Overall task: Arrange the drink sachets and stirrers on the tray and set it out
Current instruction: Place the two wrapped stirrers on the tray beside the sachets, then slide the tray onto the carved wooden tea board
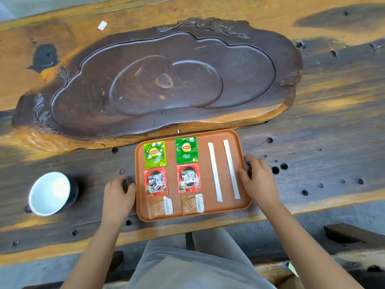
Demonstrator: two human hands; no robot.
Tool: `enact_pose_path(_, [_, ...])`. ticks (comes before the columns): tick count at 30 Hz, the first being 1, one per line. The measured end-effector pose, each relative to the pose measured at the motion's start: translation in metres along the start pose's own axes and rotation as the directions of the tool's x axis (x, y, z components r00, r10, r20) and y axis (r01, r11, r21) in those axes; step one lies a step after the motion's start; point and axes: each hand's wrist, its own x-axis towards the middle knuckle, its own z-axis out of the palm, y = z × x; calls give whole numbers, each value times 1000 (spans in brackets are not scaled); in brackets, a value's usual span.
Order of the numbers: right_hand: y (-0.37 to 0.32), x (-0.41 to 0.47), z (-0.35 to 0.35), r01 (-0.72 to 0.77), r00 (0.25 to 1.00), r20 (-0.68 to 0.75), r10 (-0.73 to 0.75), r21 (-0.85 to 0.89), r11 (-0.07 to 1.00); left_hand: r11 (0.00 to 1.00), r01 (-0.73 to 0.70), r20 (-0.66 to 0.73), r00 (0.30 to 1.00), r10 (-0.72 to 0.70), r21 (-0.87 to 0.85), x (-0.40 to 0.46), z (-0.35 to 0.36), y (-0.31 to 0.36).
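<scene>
Tea board (250, 65): dark carved wood; beyond the grip
Cup (50, 192): white inside; left of the grip
Table (333, 122): holed wood

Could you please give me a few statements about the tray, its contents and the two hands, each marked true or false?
1. Two wrapped stirrers lie on the right part of the tray. True.
2. The red sachets form the row farthest from the person. False: the green sachets do.
3. The left hand holds a sachet. False: it rests at the tray's left edge.
4. The right hand is at the tray's right edge. True.
5. The white cup stands on the tray. False: it sits on the table, left.
</scene>
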Motion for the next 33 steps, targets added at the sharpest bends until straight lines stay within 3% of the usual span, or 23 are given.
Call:
enact_pose_path(4, [-9, 13, -5, -106, 991, 86, 100, 71, 992, 973, 173, 198, 970, -141, -154, 2, -1, 8])
enact_pose_path(10, [-16, 13, -16, -155, 980, 136, 146, 57, 986, 955, 185, 132, 979, -158, -231, -4, 0, 4])
enact_pose_path(23, [-48, 15, -55, -120, 987, 137, 85, 271, 955, 922, -14, 164, 983, 83, -387, 4, -74, -3])
enact_pose_path(33, [-116, 130, -66, -26, 997, 73, 7, 270, 963, 864, -141, 45, 982, 186, -484, 117, -109, 59])
